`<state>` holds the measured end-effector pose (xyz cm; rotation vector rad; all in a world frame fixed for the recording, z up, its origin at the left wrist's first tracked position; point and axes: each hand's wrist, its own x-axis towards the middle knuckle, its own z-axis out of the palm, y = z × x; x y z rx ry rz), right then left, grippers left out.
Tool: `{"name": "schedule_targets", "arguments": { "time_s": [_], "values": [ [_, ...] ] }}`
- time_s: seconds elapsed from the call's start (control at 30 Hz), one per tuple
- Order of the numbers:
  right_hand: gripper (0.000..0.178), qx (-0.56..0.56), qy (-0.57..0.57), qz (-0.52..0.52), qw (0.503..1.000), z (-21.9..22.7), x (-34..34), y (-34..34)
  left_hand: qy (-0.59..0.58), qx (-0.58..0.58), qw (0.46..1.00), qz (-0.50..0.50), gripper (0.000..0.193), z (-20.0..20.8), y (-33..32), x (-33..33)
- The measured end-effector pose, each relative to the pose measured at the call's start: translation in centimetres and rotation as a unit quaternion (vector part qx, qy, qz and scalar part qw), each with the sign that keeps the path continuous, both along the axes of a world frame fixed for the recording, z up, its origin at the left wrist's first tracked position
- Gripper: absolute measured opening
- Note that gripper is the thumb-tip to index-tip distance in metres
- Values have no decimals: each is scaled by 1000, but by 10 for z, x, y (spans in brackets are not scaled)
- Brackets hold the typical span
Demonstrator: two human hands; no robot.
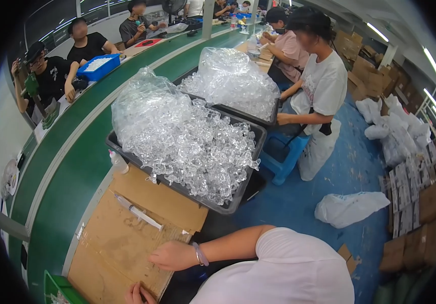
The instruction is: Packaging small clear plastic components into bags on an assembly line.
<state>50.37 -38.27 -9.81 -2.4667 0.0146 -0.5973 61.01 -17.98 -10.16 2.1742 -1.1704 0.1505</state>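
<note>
My right hand (173,255), with a pale bracelet (200,254) at its wrist, rests low over the cardboard sheet (111,238) in front of me. Its fingers are curled in, and whatever they may hold is hidden. At the bottom edge, my left hand (140,294) shows only in part, fingers bent together; I cannot see anything in its grasp. A clear syringe (138,212) lies on the cardboard beyond my right hand. Farther off, a black tray (235,200) is heaped with small clear plastic parts (203,147), partly under a clear plastic bag (144,106).
A small squeeze bottle (119,162) stands beside the tray. A green bin (58,286) sits at lower left, by the green conveyor belt (61,202). Behind is a second filled tray (273,114). People work along the belt; a blue stool (284,159) and white bag (349,207) stand right.
</note>
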Motion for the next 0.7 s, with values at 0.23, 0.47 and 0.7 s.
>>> {"name": "schedule_targets", "arguments": {
  "time_s": [0.23,0.47,0.7],
  "values": [
    [16,33,-16,1,999,-3,2,1,6,-3,1000,10,17,1,0,-1],
    [16,31,-20,6,999,-6,3,1,17,24,999,16,19,3,0,0],
    [16,37,-13,7,999,-3,1,2,24,27,999,21,20,3,2,-1]
  ]
}}
